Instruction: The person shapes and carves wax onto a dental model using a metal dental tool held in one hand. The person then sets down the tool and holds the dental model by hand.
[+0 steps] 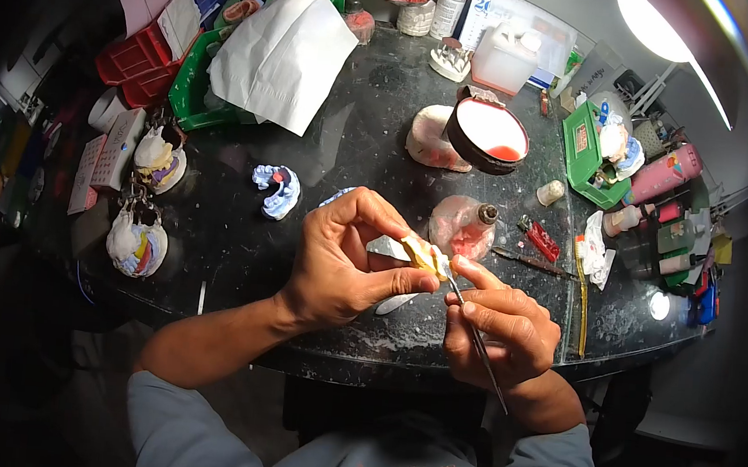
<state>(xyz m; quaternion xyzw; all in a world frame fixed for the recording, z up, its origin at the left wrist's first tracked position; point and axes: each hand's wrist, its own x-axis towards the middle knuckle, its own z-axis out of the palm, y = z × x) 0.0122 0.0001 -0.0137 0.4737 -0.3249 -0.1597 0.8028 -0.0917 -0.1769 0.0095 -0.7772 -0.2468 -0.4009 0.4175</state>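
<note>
Near the front edge of the dark bench, my left hand pinches a small yellow and white piece between thumb and fingers. My right hand is closed around a thin metal tool, whose upper tip meets the right side of the piece. The tool's other end points down toward my body. Just behind the fingers stands a glass burner with pinkish contents. A light blue horseshoe-shaped model lies to the left, and part of another blue piece shows behind my left hand.
Two mounted dental models stand at left. A pan of reddish liquid is behind the burner. Right of it lie a red-handled knife and a green box. Green and red bins sit back left, under a lamp-lit white sheet.
</note>
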